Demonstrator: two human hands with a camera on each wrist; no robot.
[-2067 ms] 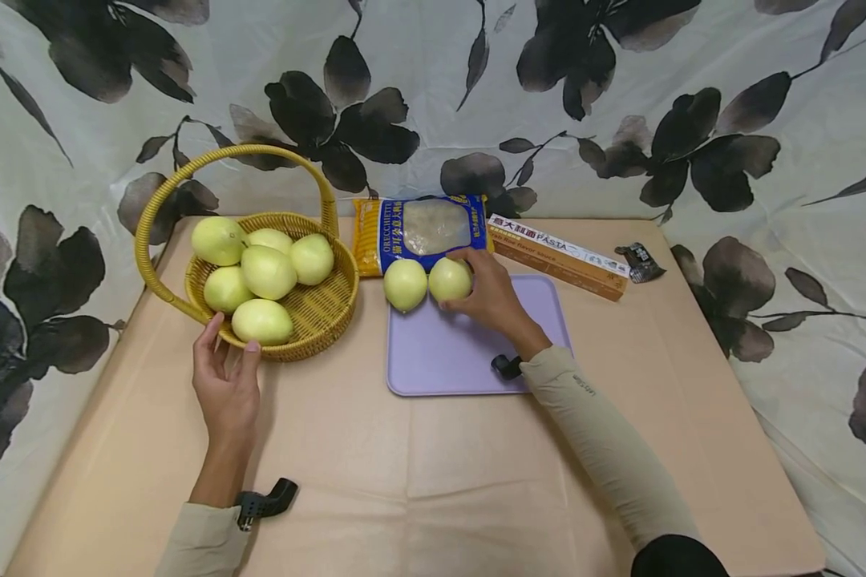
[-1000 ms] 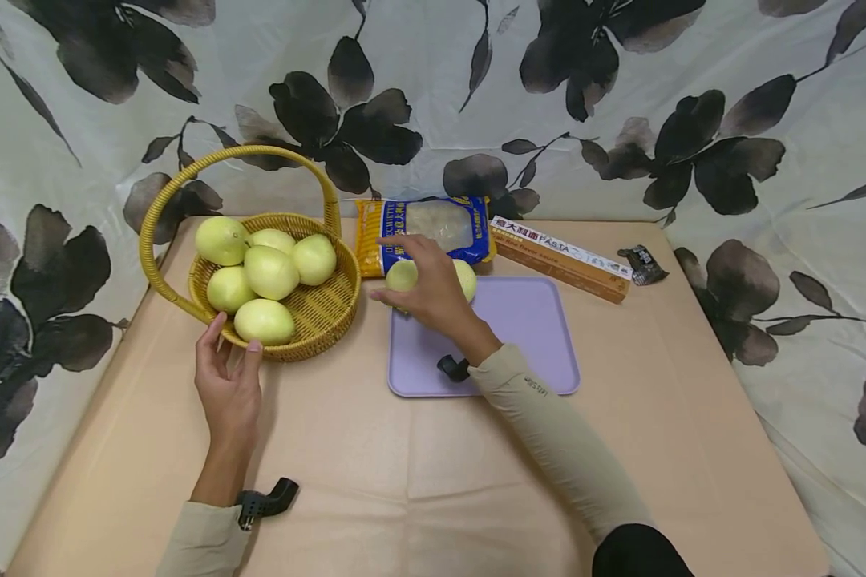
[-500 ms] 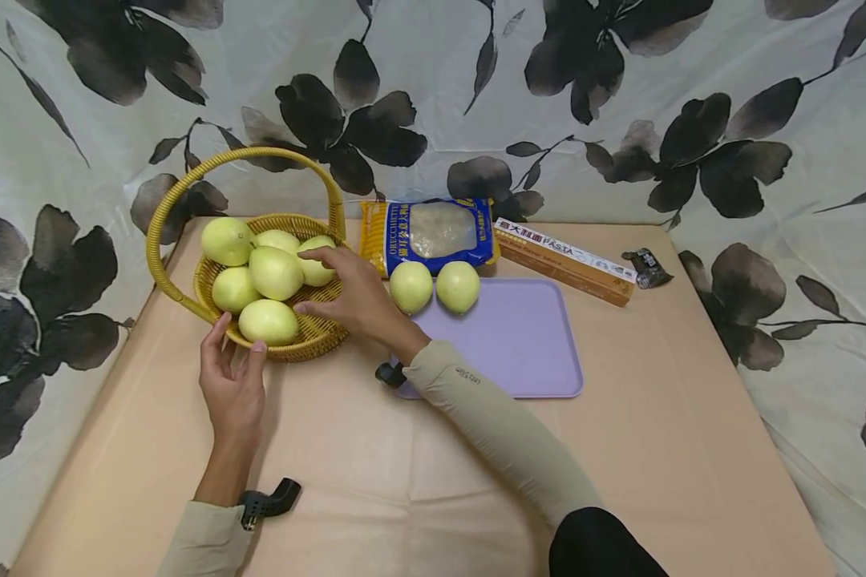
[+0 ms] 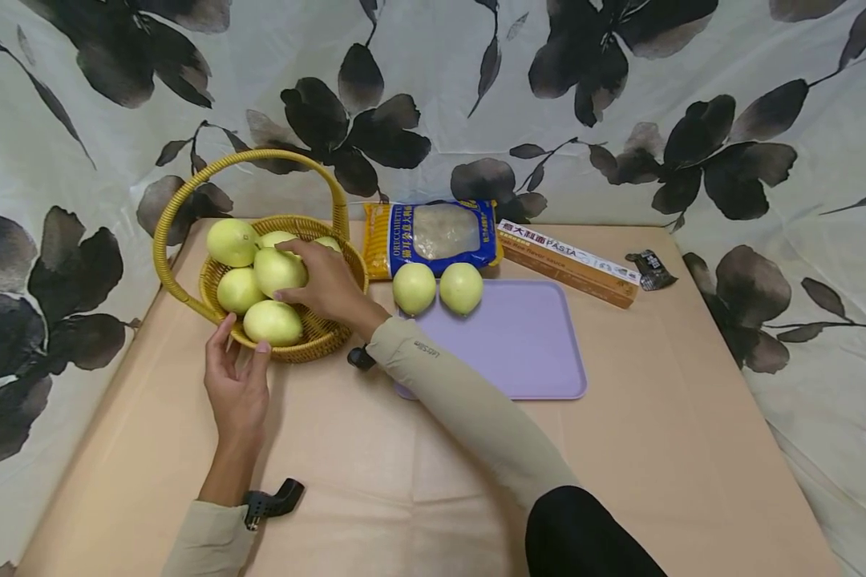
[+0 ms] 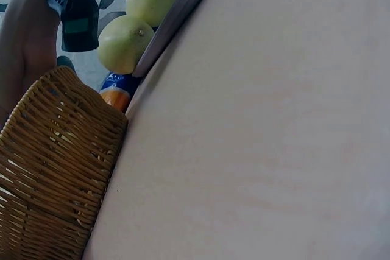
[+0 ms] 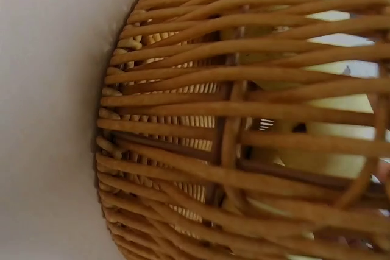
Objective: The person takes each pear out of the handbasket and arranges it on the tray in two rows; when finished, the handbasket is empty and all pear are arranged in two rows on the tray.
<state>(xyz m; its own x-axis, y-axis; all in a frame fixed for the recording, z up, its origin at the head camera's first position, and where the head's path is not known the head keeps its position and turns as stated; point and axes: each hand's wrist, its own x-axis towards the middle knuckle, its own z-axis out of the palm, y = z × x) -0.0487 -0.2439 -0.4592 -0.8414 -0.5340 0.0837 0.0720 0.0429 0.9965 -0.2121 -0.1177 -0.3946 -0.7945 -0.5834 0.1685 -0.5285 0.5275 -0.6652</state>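
Observation:
A yellow wicker basket with a tall hoop handle holds several pale yellow-green round fruits. Inside it, my right hand grips the middle fruit, thumb below and fingers over its top. Part of another fruit is hidden behind this hand. My left hand rests with spread thumb and fingers against the basket's near left rim. Two similar fruits, a left one and a right one, stand side by side at the back of a lilac tray. The right wrist view looks through the basket's woven wall.
Behind the tray lies a blue and yellow bag of orecchiette pasta. An orange and white pasta box slants to its right, with a small black packet beyond. A floral cloth hangs behind the table.
My right hand has let go of the right fruit on the tray, moved left over to the basket and taken hold of the middle fruit. My left hand stays at the rim.

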